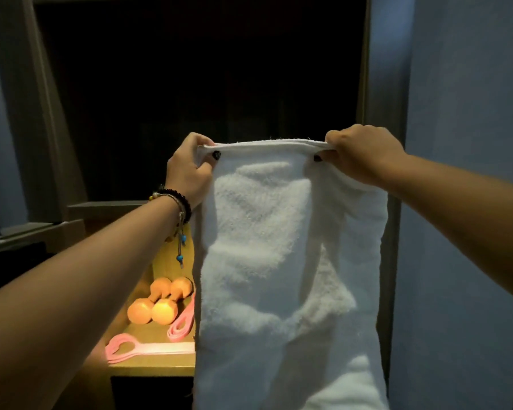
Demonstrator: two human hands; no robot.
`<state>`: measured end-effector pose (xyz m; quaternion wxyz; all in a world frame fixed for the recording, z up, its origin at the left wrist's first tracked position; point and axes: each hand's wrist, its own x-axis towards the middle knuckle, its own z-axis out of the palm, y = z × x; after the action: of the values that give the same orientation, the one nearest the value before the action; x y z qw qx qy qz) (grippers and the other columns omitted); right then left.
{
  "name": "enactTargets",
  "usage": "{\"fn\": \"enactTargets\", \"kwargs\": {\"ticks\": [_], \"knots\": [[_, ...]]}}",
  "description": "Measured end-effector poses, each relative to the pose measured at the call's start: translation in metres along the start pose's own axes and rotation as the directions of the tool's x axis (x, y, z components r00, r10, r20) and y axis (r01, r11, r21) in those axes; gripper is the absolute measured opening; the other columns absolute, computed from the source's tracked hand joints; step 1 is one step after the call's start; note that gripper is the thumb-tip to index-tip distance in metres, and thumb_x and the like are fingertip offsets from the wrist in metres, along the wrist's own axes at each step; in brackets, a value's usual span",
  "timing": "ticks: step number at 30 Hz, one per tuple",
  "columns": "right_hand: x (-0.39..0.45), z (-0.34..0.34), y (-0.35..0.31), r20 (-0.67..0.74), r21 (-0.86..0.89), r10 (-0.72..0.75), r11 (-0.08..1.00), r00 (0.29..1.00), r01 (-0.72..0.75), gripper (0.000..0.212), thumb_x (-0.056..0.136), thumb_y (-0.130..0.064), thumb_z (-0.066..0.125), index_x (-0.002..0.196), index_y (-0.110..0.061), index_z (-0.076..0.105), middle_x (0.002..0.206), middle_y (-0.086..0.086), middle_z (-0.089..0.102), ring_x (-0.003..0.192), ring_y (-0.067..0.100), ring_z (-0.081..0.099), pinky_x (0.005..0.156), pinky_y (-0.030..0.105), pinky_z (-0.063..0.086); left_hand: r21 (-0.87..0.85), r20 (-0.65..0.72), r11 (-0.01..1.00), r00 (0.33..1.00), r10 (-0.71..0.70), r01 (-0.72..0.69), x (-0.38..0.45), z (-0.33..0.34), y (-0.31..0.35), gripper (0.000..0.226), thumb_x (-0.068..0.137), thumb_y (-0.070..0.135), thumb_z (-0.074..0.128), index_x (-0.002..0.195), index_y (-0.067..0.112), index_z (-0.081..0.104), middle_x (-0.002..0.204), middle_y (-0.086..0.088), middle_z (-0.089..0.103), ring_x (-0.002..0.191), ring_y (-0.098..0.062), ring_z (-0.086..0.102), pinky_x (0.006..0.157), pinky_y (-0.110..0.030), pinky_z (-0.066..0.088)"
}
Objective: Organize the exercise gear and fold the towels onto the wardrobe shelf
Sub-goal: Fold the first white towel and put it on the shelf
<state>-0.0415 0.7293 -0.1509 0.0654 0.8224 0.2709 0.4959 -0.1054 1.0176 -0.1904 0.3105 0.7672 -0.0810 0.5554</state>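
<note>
To fold well, the towel (279, 261) needed its top hem kept taut and level, then the two corners brought together evenly before lowering it to the shelf (148, 369). The left hand (187, 170) pinched one top corner and the right hand (365, 152) pinched the other, both arms stretched forward at about the same height. The towel hung straight down between and below the hands. Below the left hand, dumbbells (157, 303) and what seemed to be pink bands (148, 347) lay on the lit shelf.

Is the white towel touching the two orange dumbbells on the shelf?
Cannot tell. In the head view the white towel hangs in front of the orange dumbbells, hiding any gap.
</note>
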Motion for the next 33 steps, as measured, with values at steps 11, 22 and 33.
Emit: {"fn": "enactTargets", "kwargs": {"ticks": [11,22,33], "knots": [[0.050,-0.080,0.028,-0.132,0.003,-0.129,0.991,0.983,0.131,0.031,0.093,-0.034,0.058,0.094,-0.012,0.035,0.074,0.012,0.052,0.057,0.030,0.044,0.052,0.039,0.039,0.058,-0.126,0.987,0.981,-0.145,0.153,0.089,-0.019,0.040,0.017,0.088,0.011,0.060,0.104,0.013,0.066,0.106,-0.006,0.065,0.098,-0.020,0.060,0.082,-0.031,0.050],[0.030,-0.036,0.009,-0.025,-0.031,-0.161,0.987,0.987,0.160,0.026,0.100,-0.030,0.045,0.102,-0.005,0.049,0.085,0.016,0.062,0.072,0.037,0.061,0.056,0.039,0.045,0.208,0.058,0.978,0.997,-0.042,0.029,0.063,-0.020,0.018,0.018,0.088,0.012,0.065,0.105,0.008,0.069,0.098,-0.009,0.065,0.092,-0.020,0.058,0.075,-0.032,0.052],[0.011,-0.021,0.015,-0.084,0.083,-0.188,0.977,0.979,0.195,0.044,0.090,-0.040,0.060,0.107,-0.002,0.047,0.062,0.008,0.049,0.045,0.025,0.042,0.046,0.026,0.033,-0.034,0.116,0.980,0.974,-0.193,0.198,0.028,-0.023,0.004,0.013,0.089,0.014,0.065,0.102,0.011,0.065,0.099,-0.006,0.062,0.094,-0.017,0.059,0.072,-0.027,0.054]]}}
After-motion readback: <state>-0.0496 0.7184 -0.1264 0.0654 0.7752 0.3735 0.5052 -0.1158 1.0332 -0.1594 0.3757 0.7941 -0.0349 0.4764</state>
